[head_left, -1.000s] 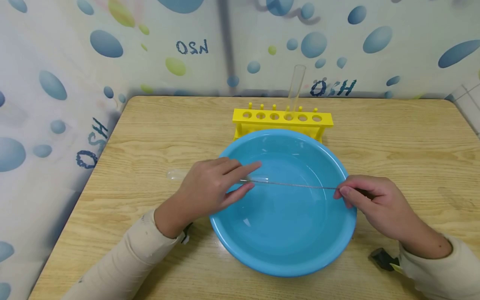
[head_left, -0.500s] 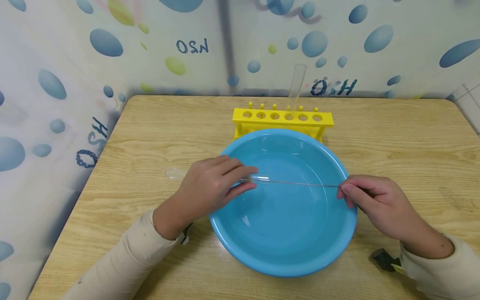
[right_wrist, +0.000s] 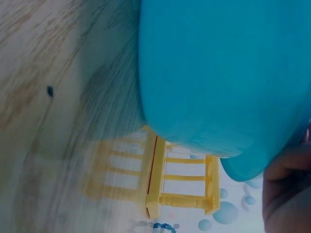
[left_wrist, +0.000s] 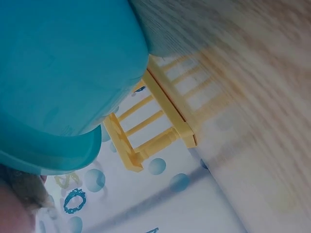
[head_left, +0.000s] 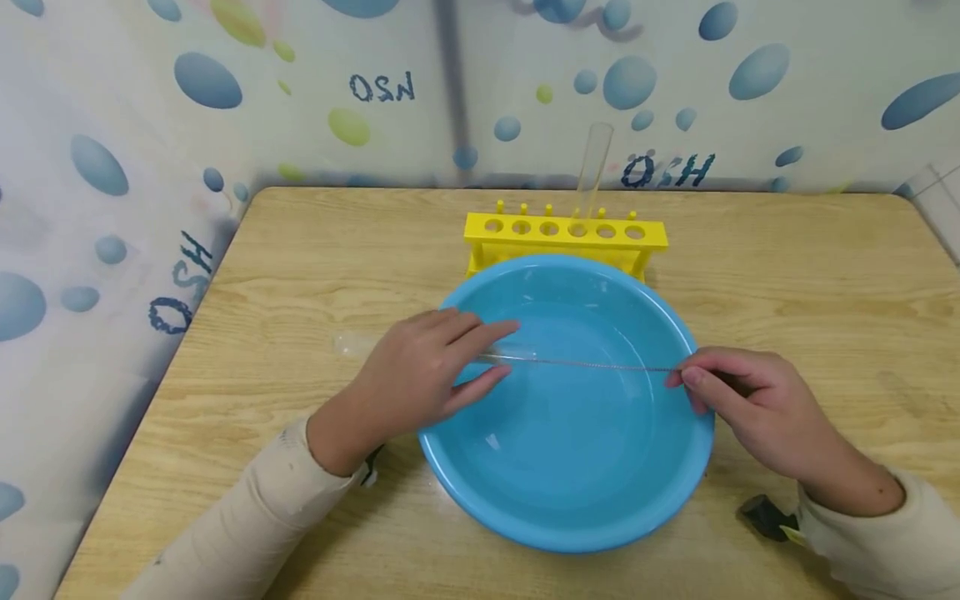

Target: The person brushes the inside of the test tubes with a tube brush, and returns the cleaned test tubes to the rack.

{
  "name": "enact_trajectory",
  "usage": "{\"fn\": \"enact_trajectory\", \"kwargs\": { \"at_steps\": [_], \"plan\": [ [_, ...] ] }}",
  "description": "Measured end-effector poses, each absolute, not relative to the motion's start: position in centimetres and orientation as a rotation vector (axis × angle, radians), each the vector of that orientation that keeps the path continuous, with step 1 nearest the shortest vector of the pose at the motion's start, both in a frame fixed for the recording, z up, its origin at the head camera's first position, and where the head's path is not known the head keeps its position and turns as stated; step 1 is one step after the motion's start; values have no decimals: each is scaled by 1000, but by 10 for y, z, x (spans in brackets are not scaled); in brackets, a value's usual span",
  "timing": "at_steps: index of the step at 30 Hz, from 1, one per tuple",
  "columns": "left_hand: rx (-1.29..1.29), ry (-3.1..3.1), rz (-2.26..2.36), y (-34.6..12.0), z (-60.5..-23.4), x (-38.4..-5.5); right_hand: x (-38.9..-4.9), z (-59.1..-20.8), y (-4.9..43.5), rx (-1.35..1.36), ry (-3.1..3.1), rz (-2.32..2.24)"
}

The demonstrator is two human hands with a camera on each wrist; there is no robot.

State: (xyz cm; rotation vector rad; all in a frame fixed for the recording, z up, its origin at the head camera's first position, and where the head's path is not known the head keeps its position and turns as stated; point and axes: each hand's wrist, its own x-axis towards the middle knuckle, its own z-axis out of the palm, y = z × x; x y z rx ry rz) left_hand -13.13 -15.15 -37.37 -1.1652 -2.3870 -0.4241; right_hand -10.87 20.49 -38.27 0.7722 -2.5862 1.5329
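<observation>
Over the left rim of a blue basin, my left hand holds a clear glass test tube. The tube lies sideways, its rounded end past the hand and its mouth above the basin. Thumb and index finger are spread apart, while the other fingers are hidden underneath. My right hand, at the right rim, pinches the thin twisted wire handle of a test tube brush. That wire runs left into the tube; any bristles are hidden. In the right wrist view only part of the right hand shows.
Behind the basin stands a yellow test tube rack with another clear test tube upright in it. The wooden table meets a patterned wall at the back. A dark object sits beside the right sleeve.
My left index finger, lowered onto the tube half a second ago, is lifted again, and the gap to the thumb is wider. The right hand's fingers have shifted slightly left with the wire.
</observation>
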Motion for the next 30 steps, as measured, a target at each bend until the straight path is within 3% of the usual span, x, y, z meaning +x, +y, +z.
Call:
{"fn": "enact_trajectory", "kwargs": {
  "at_steps": [13,30],
  "plan": [
    [-1170,-2429,-451,-152,-370,-132,-109,-378,203,786,-2575,1481],
    [-1161,-2287,-427,-149,-370,-131,-111,-381,205,803,-2457,1849]
  ]
}}
